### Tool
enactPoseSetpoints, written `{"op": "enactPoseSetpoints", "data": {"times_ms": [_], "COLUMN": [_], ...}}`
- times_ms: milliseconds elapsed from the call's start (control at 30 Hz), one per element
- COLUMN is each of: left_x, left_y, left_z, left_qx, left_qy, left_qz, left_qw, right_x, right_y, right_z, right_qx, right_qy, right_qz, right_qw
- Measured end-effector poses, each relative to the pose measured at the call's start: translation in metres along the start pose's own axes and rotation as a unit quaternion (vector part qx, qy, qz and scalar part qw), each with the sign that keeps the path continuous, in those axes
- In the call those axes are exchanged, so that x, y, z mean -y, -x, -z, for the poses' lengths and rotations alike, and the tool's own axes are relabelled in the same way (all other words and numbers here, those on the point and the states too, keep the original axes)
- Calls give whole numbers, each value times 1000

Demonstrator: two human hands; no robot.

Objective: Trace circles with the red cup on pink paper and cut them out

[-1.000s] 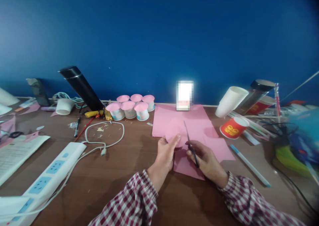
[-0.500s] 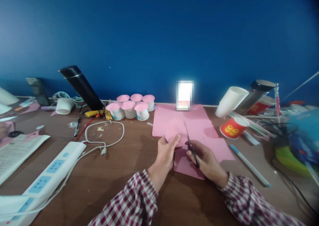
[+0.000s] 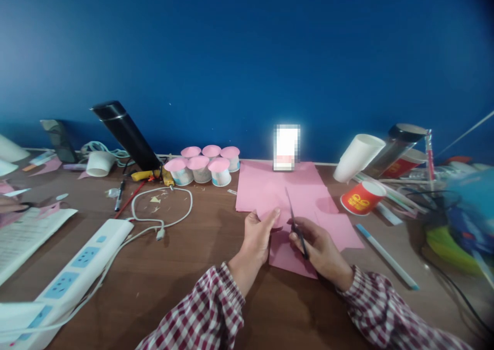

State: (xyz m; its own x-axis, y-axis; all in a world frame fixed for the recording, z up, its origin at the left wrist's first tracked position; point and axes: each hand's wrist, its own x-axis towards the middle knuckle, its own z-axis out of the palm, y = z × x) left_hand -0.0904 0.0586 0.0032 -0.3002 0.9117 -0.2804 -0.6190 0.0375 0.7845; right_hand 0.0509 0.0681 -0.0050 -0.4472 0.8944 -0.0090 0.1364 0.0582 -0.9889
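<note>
Pinched between thumb and fingers of my left hand [image 3: 258, 237] is a small pink paper piece [image 3: 275, 219], raised just above the wooden table [image 3: 185, 267]. My right hand [image 3: 319, 249] is closed around black scissors [image 3: 295, 221], with the blades pointing away from me, just beside this piece. Under both hands lies a pink sheet [image 3: 281, 185]. Behind it, at the left, stand pink-topped cups [image 3: 203, 165], and a red paper cup [image 3: 362, 197] lies at the right.

there is bare table [image 3: 200, 247] left of the hands, but a white cord [image 3: 162, 221] and pink-topped cups [image 3: 200, 169] block farther back.
</note>
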Motion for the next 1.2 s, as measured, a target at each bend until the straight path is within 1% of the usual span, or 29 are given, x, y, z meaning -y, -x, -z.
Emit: {"op": "enactPoseSetpoints", "data": {"times_ms": [267, 433, 700, 1200], "left_x": [1, 4, -2, -3], "left_y": [0, -2, 0, 0], "left_z": [0, 1, -2, -2], "left_qx": [6, -1, 1, -1], "left_qy": [8, 8, -10, -8], "left_qz": [1, 0, 4, 3], "left_qw": [1000, 1000, 1000, 1000], "right_x": [3, 2, 2, 4], "right_y": [0, -1, 0, 0], "right_z": [0, -1, 0, 1], "right_qx": [1, -4, -2, -7], "right_qy": [11, 23, 16, 29], "right_qz": [3, 7, 1, -7], "right_qw": [1000, 1000, 1000, 1000]}}
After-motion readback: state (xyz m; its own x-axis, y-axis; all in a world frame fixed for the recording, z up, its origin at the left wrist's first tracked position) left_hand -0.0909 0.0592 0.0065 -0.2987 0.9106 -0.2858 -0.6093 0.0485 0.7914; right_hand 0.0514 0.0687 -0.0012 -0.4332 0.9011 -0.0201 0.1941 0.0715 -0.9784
